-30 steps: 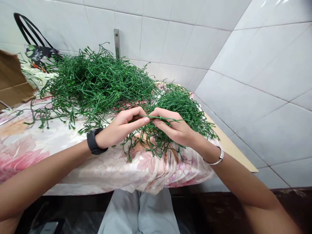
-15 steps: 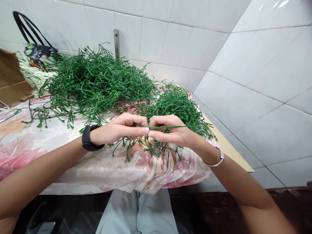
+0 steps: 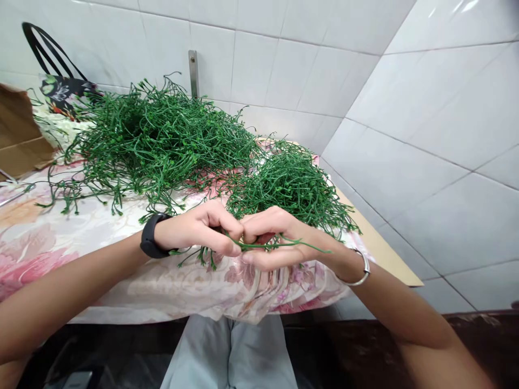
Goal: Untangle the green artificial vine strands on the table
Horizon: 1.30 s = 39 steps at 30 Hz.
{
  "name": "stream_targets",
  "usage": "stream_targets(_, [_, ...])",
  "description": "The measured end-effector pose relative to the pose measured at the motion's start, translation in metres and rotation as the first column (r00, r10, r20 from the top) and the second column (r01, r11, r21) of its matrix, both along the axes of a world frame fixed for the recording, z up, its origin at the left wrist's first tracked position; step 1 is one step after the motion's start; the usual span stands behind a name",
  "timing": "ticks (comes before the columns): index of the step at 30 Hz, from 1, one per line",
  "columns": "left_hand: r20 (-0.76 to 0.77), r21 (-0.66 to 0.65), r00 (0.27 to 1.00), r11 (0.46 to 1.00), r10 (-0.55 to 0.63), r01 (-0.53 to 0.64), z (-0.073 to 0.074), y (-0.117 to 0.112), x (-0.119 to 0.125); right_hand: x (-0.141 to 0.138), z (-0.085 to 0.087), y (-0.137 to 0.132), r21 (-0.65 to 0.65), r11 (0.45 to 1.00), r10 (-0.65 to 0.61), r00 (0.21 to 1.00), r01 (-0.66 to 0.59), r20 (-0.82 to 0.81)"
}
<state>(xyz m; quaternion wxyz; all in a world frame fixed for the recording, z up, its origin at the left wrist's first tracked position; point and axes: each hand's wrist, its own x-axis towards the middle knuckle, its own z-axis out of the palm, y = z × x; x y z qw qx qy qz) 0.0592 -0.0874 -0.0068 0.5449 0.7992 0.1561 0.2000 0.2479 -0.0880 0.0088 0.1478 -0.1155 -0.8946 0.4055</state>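
Observation:
My left hand (image 3: 198, 229) and my right hand (image 3: 275, 237) meet fingertip to fingertip over the table's near edge. Both are closed in a pinch on one thin green plastic stem (image 3: 279, 247), whose end pokes out to the right past my right palm. Small green sprigs (image 3: 205, 254) hang under my left hand. A black band sits on my left wrist and a silver bangle on my right. Just behind my hands lies a small heap of green stems (image 3: 290, 183). A much bigger heap (image 3: 158, 140) spreads across the table's middle and back.
The table wears a pink floral cloth (image 3: 81, 237) that hangs over its near edge. White tiled walls (image 3: 425, 135) close in behind and on the right. A brown cardboard box (image 3: 18, 135) and a black-handled bag (image 3: 60, 89) stand at the far left.
Both hands have drawn down and toward me with the stem, from in front of the small heap to the table's near edge. Their fingers have curled tighter.

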Motion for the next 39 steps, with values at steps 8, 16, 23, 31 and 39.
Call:
stream_targets(8, [0.024,-0.068,0.999,0.997,-0.035,0.036,0.005,-0.006,-0.001,-0.006,-0.015,-0.002,-0.106,0.994,-0.045,0.97,0.02,-0.24])
stream_targets(16, [0.095,-0.111,0.995,0.993,-0.029,0.04,-0.001,-0.007,0.001,-0.008,-0.021,0.001,-0.389,0.914,-0.027,0.941,-0.113,-0.337])
stream_targets(23, [0.111,-0.121,0.994,0.993,-0.002,0.015,0.002,-0.013,0.006,-0.01,-0.028,0.005,-0.478,0.845,0.026,0.912,-0.239,-0.41])
stream_targets(31, [0.084,-0.087,0.996,0.996,0.041,-0.034,0.001,-0.017,0.007,-0.014,-0.027,-0.003,-0.654,0.738,-0.115,0.924,-0.166,-0.365])
stream_targets(39, [0.528,-0.2,0.84,0.98,0.125,-0.021,0.007,-0.022,-0.011,-0.014,-0.018,-0.003,-0.49,0.702,0.207,0.806,-0.518,-0.555])
